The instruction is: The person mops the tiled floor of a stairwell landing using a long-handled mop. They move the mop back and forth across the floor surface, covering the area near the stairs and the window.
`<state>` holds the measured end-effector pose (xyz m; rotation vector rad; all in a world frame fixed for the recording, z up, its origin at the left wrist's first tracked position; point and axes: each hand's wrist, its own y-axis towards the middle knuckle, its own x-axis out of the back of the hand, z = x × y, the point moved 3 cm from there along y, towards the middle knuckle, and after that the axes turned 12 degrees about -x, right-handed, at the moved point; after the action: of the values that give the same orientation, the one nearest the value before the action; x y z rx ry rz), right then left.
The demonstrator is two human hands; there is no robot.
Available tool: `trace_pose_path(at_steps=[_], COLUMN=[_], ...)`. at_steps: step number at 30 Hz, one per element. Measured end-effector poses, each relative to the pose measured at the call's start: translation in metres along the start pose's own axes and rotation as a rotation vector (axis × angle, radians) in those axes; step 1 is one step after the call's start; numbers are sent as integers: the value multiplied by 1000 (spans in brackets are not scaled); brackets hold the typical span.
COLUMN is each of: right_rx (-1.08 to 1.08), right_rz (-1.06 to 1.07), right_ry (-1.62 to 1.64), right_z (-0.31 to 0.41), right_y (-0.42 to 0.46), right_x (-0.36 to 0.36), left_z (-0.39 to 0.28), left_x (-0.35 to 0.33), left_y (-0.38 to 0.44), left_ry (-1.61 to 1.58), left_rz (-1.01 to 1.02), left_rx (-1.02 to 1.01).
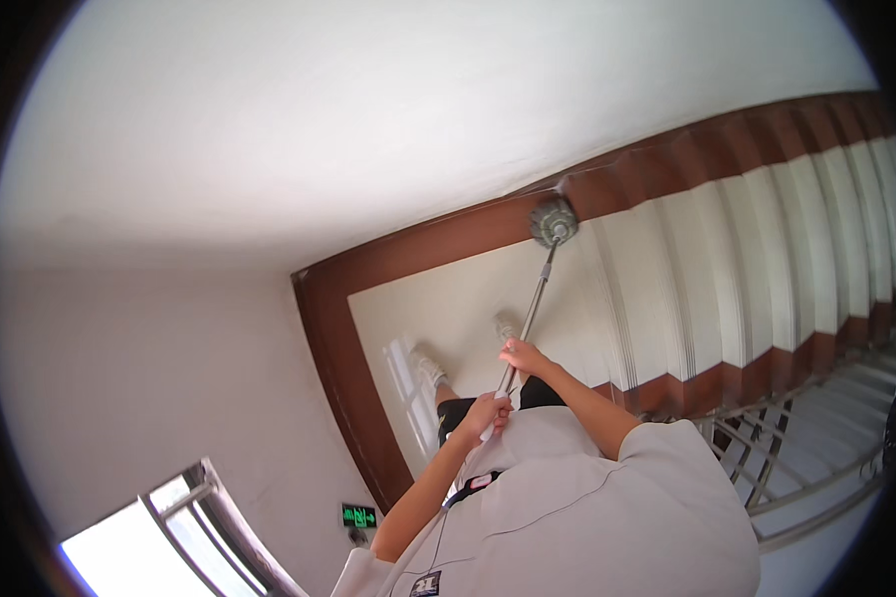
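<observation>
A mop (535,295) with a metal pole and a grey, round head reaches away from my body. Near the lower end of its pole, my left hand (488,415) is closed around the pale grip. Farther up, my right hand (520,354) grips the bare metal part of the pole. The mop head (554,221) rests on the red-brown border (485,222) of the landing, close to the wall and beside the edge of the first stair. Both of my feet stand on the pale landing floor (463,298).
Pale stairs (709,276) with red-brown edges run off to the right, bordered by a metal railing (773,448). A white wall (343,134) flanks the landing. At lower left are a window (172,530) and a green lit exit sign (358,516).
</observation>
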<state>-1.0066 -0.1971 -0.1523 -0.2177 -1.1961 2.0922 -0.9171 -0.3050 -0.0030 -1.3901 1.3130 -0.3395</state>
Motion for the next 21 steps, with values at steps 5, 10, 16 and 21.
trace_pose_path(at_steps=[5, 10, 16, 21], right_rx=[-8, 187, 295, 340], right_rz=[374, 556, 697, 642], right_ry=[-130, -474, -392, -416], right_z=[39, 64, 77, 80], right_y=[-24, -26, -11, -29], right_x=[-64, -130, -142, -129], left_z=[24, 57, 49, 44], left_x=[38, 40, 24, 30], left_y=[-65, -99, -74, -63], left_ry=[-94, -148, -165, -418], left_rz=[-165, -508, -574, -292], left_rx=[-88, -181, -278, -130])
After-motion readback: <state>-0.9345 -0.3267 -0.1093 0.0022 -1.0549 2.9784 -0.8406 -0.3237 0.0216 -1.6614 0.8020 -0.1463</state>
